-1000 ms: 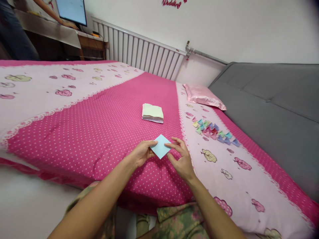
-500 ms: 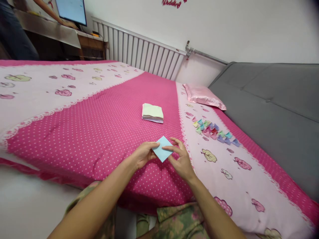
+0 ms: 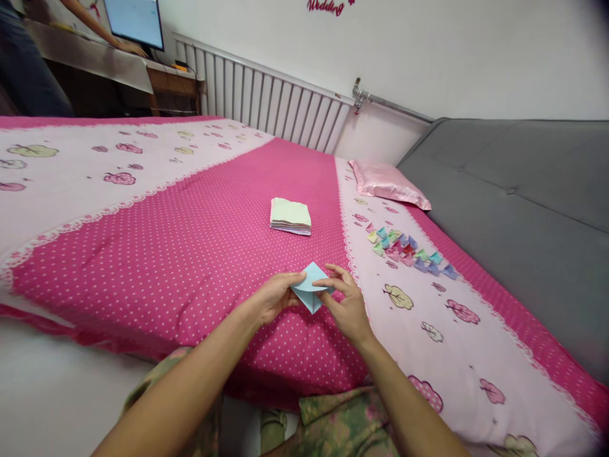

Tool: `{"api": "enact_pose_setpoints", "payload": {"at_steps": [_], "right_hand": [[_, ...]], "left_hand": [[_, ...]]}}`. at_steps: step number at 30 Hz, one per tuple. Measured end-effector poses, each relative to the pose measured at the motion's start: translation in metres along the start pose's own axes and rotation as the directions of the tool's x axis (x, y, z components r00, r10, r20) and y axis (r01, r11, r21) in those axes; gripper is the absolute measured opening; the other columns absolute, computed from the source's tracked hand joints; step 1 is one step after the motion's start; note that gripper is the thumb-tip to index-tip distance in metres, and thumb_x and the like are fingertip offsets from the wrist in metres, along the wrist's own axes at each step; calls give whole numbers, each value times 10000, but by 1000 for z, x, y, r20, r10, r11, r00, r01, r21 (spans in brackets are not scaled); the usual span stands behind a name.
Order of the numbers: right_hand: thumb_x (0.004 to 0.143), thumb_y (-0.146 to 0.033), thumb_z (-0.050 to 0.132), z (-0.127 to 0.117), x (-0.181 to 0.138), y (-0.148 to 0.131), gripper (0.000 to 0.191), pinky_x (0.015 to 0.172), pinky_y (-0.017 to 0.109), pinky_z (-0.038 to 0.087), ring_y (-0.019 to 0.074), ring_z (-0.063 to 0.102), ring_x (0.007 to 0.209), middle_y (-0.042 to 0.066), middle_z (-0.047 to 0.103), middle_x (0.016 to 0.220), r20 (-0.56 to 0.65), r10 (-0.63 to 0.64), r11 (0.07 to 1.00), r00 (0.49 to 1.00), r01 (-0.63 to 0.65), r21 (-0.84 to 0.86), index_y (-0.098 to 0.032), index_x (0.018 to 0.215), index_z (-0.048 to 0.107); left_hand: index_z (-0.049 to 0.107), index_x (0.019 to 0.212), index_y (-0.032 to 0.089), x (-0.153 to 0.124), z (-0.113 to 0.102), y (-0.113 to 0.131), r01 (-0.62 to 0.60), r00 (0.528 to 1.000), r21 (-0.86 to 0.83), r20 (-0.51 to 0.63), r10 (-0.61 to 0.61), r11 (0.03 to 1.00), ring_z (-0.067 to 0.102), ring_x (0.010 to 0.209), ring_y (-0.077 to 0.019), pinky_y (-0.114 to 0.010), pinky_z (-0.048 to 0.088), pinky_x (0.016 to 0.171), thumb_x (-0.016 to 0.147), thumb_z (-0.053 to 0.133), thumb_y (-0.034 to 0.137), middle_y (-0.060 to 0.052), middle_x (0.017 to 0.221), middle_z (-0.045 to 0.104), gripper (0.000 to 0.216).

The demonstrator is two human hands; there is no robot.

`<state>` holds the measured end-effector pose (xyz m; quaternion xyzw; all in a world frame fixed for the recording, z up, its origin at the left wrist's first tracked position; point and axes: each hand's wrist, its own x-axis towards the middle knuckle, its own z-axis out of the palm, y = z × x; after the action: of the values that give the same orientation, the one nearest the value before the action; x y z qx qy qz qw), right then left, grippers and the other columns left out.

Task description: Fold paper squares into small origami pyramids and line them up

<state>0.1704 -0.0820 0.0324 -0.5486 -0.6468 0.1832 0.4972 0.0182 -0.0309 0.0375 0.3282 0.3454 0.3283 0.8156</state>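
Observation:
A light blue square of folded paper point(image 3: 313, 277) is held cornerwise between my hands above the near edge of the bed. My left hand point(image 3: 280, 296) pinches its left corner, thumb on top. With thumb and fingers, my right hand point(image 3: 343, 298) grips the right side. The lower flap is lifted, so a layer with a centre crease shows beneath it. Beyond my hands a stack of paper squares point(image 3: 290, 216), pale green on top, lies on the pink bedspread point(image 3: 209, 235). Several small folded paper pieces point(image 3: 408, 249) in many colours are grouped on the right.
A pink pillow point(image 3: 387, 183) rests near the grey headboard point(image 3: 514, 222). Behind the bed are a white radiator point(image 3: 266, 95) and a pipe. Far left, another person's arm point(image 3: 95, 25) reaches over a desk with a monitor point(image 3: 136, 22).
The lower part of the blue paper's top layer has been raised, exposing the creased layer underneath. Both hands have kept their hold and almost the same place.

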Motion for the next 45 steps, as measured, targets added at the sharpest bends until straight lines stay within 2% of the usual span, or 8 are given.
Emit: {"api": "enact_pose_setpoints", "payload": {"at_steps": [6,12,16,19,24,33,38,45], "right_hand": [[722,-326,629,-1,1,-2,137,901,387,383,221,516,1026,83,564,1071,-75,50,999,996,-50,-1,-205,765,677],[753,-338,585,4,-1,-2,170,827,358,421,212,561,918,80,614,950,-122,72,997,990,-71,13,-173,773,616],[764,-353,568,7,-4,-1,200,718,308,443,182,575,775,43,622,818,-140,124,992,982,-125,1,-166,832,577],[760,-374,566,8,-5,-2,206,620,270,429,156,551,651,11,603,714,-156,144,988,977,-151,-33,-169,781,561],[750,-367,569,9,-6,-6,193,573,249,409,142,530,605,-4,584,670,-170,143,988,975,-150,-30,-175,739,546],[707,-366,625,12,-7,-6,229,585,248,442,139,540,645,-4,563,700,-205,166,984,965,-149,95,-180,782,514],[697,-346,650,12,-7,-6,278,537,233,447,128,552,598,-29,558,659,-168,225,953,960,-181,241,-194,840,466],[706,-338,635,11,-5,-4,273,543,245,461,131,570,578,-28,580,640,-141,251,930,958,-197,311,-195,848,452]], "left_hand": [[659,858,94,-1,1,0,-5,999,21,54,4,1000,619,689,-148,-269,489,688,777,542,238,-100,832,686,202],[665,849,90,1,-1,-3,-43,993,41,115,38,998,605,633,-134,-253,484,636,792,512,232,-99,791,684,216],[663,854,85,0,-1,-3,-58,989,48,138,51,997,614,675,-150,-278,488,681,789,517,232,-111,832,684,217],[665,871,94,-2,0,-2,-63,985,64,165,52,996,618,717,-169,-306,477,725,788,526,320,-115,860,682,278],[685,814,102,-2,-2,-5,-219,954,229,255,159,949,585,637,-132,-241,427,657,679,661,348,-78,745,679,282],[694,717,102,3,-2,-11,-243,963,245,178,203,939,562,590,-138,-244,397,609,630,692,372,-78,689,678,284],[692,711,103,3,-2,-11,-211,972,221,146,182,952,568,597,-139,-251,405,625,621,700,366,-76,689,681,278],[688,706,86,4,-1,-11,-191,980,173,97,176,966,567,581,-141,-250,407,612,626,690,394,-90,669,676,318]]}}
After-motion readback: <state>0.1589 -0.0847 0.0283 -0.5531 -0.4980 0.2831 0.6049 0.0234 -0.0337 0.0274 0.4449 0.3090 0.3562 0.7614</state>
